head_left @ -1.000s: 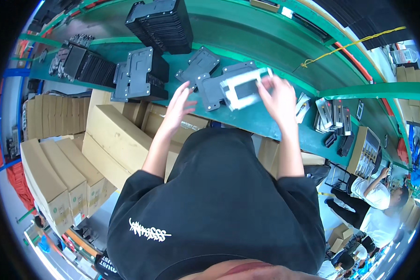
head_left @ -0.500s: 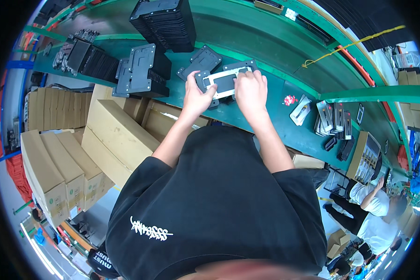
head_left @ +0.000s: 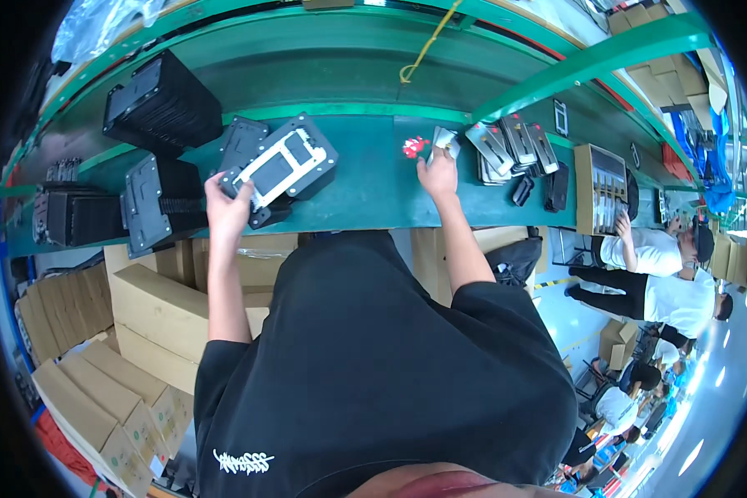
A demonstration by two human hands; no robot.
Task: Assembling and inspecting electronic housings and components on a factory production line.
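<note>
My left hand (head_left: pixel 228 206) is closed on the near left end of a white rectangular frame (head_left: pixel 267 196), its thumb on top. The frame lies tilted against a black plate (head_left: pixel 314 176) with corner tabs, over the green bench. Further right, my right hand (head_left: pixel 438 174) reaches forward, its fingers closed on a thin silver-white flat piece (head_left: pixel 446 139). Whether that is one piece or several cannot be made out. Just left of those fingers lies a small heap of red-and-white bits (head_left: pixel 413 148).
Stacks of black plates (head_left: pixel 162 98) stand at the left. Silver flat parts (head_left: pixel 491 149), small black pieces (head_left: pixel 523 191) and a cardboard tray (head_left: pixel 585 189) sit at the right. A green post (head_left: pixel 589 66) slants overhead. Cartons (head_left: pixel 162 307) stand below; people (head_left: pixel 664 257) work at right.
My right hand has left the white frame and moved right to the silver-white flat piece. My left hand keeps the frame. The view has swung to the right.
</note>
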